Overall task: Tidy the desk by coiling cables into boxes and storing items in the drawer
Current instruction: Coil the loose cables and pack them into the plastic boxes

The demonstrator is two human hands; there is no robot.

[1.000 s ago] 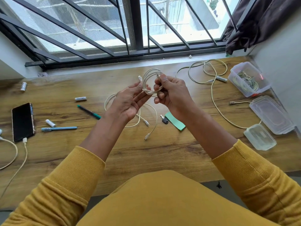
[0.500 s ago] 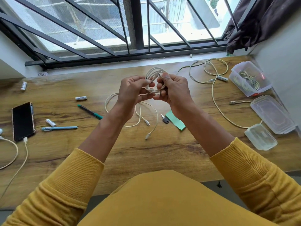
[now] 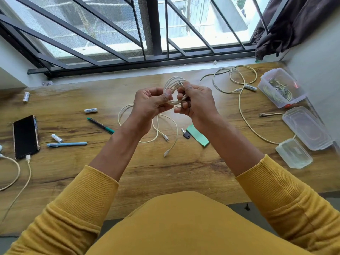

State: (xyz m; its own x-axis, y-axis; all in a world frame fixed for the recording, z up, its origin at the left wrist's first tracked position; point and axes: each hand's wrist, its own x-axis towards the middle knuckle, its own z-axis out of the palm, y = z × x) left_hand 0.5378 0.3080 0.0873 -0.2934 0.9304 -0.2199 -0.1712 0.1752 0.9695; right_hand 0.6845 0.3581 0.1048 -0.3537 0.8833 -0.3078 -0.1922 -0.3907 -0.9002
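Above the wooden desk point(image 3: 165, 173) I hold a small coil of white cable point(image 3: 172, 83) between both hands. My left hand point(image 3: 150, 104) pinches the coil's left side and my right hand point(image 3: 197, 102) grips its right side, thumb on top. The cable's loose tail point(image 3: 165, 133) hangs down to the desk with two plug ends. At the back right stands a clear box point(image 3: 280, 88) with a coiled cable inside. Two clear lids or boxes point(image 3: 308, 127) point(image 3: 293, 153) lie in front of it. A second long cable point(image 3: 242, 105) lies loose on the desk.
On the left lie a black phone point(image 3: 25, 136) with a plugged-in cable point(image 3: 24, 179), a blue pen point(image 3: 67, 144), a green-tipped pen point(image 3: 101, 126) and three batteries point(image 3: 91, 110). A key point(image 3: 185, 134) and a green pad point(image 3: 197, 134) lie mid-desk. One more battery point(image 3: 251, 87) lies by the box.
My left hand has closed from a flat open palm to a pinch on the coil. Both hands have risen a little away from me, with the coil gathered tighter.
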